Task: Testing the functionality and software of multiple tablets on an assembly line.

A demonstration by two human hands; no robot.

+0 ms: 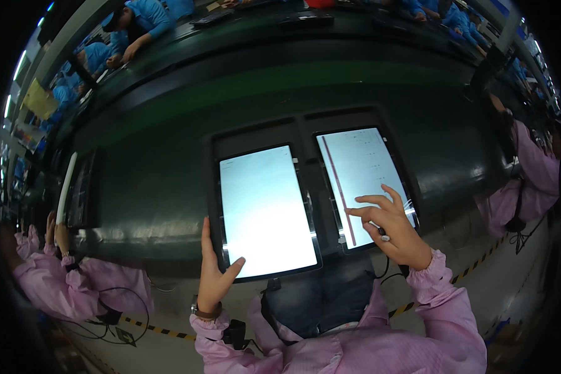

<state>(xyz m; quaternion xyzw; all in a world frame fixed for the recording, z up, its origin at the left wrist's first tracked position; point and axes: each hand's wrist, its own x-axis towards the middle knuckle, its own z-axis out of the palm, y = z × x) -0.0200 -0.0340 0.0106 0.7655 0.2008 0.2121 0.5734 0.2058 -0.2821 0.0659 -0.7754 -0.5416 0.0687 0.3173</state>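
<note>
Two tablet-like panels with lit white screens lie side by side in a black tray [255,134] in front of me. My left hand [215,280] rests at the lower left corner of the left tablet [265,206], thumb over the screen's edge, index finger stretched along its side. Over the right tablet [358,162] is my right hand [393,230], its fingertips at the screen. Curled in it is a small, dark, pen-like thing with a pale end [384,237], mostly hidden. A dark red line [335,181] runs down that screen's left side, beside small faint marks.
A dark green work surface [149,187] spreads around the tray. A person in pink [50,274] at the left holds a pale flat panel [67,187]; another pink sleeve [533,168] shows at the right. People in blue [146,19] work across the far side.
</note>
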